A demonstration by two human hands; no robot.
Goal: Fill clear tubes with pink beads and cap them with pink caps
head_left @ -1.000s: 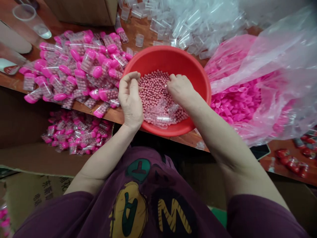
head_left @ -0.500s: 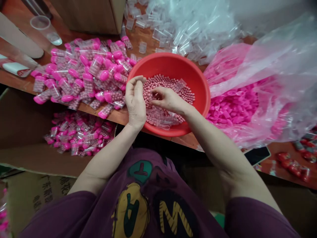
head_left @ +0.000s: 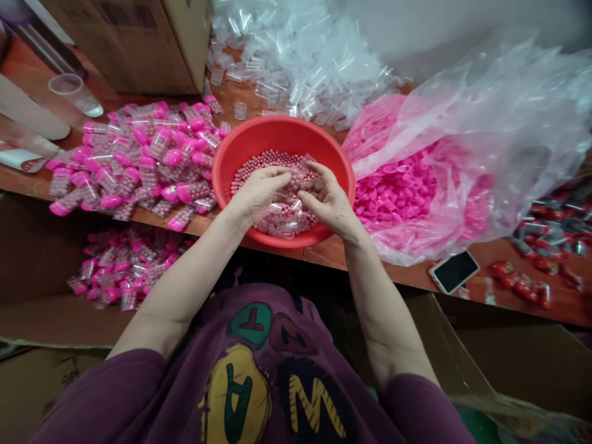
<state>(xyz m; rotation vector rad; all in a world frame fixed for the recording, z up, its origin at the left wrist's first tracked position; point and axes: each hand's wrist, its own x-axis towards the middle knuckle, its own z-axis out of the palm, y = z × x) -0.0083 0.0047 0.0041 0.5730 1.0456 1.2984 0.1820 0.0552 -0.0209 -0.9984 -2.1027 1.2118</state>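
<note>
1. Pink beads (head_left: 266,165) cover the bottom of a red basin (head_left: 240,145) at the near edge of the desk (head_left: 333,256), with loose clear tubes (head_left: 284,223) lying on them at the near side
2. Left of the basin lies a heap of filled pink-capped tubes (head_left: 139,160); behind it are a pile of empty tubes (head_left: 296,68) and a cardboard box (head_left: 134,43); to the right are a plastic bag of pink caps (head_left: 402,191), touching the basin, and a phone (head_left: 454,271)
3. Both hands are inside the basin, on the beads: the left hand (head_left: 261,191) has its fingers curled down, and the right hand (head_left: 330,200), fingertips drawn together, is just beside it
4. Whether either hand grips a tube or beads cannot be told
</note>
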